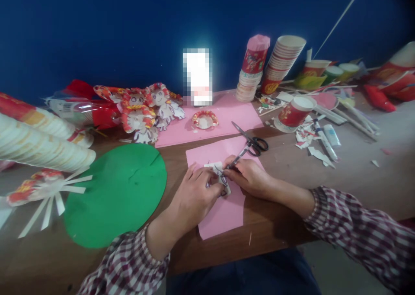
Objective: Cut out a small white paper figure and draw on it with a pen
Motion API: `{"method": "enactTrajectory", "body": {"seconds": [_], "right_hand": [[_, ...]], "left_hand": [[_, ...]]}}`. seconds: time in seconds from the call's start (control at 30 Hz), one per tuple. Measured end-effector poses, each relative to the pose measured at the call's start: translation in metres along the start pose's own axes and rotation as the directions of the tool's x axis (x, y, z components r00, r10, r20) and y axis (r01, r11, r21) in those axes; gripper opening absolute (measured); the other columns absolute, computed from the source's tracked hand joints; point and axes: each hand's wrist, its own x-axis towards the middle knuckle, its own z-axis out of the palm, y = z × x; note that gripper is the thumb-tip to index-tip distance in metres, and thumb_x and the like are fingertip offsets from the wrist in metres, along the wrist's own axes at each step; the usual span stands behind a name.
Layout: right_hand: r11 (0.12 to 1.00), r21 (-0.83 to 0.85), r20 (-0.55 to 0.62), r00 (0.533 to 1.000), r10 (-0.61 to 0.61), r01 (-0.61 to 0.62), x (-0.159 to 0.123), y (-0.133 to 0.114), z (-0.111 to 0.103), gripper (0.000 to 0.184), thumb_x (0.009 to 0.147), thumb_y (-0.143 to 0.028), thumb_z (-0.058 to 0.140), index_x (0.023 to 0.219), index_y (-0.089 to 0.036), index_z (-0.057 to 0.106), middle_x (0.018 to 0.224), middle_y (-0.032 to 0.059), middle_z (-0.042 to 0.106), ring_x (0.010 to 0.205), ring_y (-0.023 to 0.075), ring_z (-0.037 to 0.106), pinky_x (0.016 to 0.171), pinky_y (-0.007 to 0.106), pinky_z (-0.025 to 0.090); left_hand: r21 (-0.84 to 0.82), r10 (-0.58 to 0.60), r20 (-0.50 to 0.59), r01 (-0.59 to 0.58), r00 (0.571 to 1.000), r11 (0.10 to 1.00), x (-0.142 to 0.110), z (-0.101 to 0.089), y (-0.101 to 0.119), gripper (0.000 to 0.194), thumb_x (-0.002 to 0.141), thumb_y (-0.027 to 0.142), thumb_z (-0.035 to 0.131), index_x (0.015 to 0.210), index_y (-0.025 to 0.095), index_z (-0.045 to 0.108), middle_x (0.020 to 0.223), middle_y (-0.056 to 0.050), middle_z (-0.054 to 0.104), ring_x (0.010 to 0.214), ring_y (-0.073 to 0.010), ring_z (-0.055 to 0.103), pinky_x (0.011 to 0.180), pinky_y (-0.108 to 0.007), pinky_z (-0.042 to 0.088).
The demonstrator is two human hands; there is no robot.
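Pink paper (222,221) on the table (275,228) bears a small white piece (223,177) marked with dark lines. The right hand (250,178) is closed around a pen (241,153), its tip at the white piece. The left hand (193,196) curls over the piece's left side; whether it pinches or merely presses cannot be told. Black-handled scissors (249,138) lie just beyond.
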Motion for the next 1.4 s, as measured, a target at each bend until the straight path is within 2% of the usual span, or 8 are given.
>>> {"method": "enactTrajectory", "body": {"seconds": [0.93,1.07,1.4], "right_hand": [[0.999,0.026,0.011,1.0,-0.021,0.02,-0.0001,0.0016,0.0008,0.016,0.093,-0.029,0.045,0.091,-0.016,0.054,0.074,0.0021,0.059,0.065,0.0137,0.054,0.061,0.023,0.038],[0.998,0.024,-0.02,0.999,-0.05,0.05,-0.0002,0.0006,-0.0003,0.016,0.093,-0.028,0.046,0.09,-0.015,0.055,0.076,0.0021,0.059,0.067,0.0131,0.053,0.063,0.023,0.038],[0.999,0.03,0.0,0.999,-0.037,0.037,-0.0002,0.0006,-0.0002,0.018,0.094,-0.029,0.045,0.092,-0.015,0.056,0.079,0.0035,0.061,0.07,0.0143,0.055,0.065,0.024,0.039]], "left_hand": [[0.004,0.008,-0.006,-0.008,1.0,1.0,-0.0003,0.0023,-0.0007,0.018,0.089,0.019,0.052,0.1,0.026,0.064,0.102,-0.007,0.057,0.107,-0.0225,0.053,0.102,-0.055,0.032],[0.001,0.007,-0.006,-0.007,1.0,1.0,0.0002,0.0012,-0.0002,0.019,0.089,0.019,0.051,0.1,0.026,0.065,0.102,-0.007,0.057,0.107,-0.0223,0.053,0.103,-0.054,0.032],[0.004,0.008,-0.013,-0.008,1.0,1.0,0.0012,-0.0008,0.0008,0.021,0.09,0.018,0.049,0.101,0.026,0.065,0.103,-0.007,0.058,0.108,-0.0227,0.052,0.102,-0.055,0.032]]}}
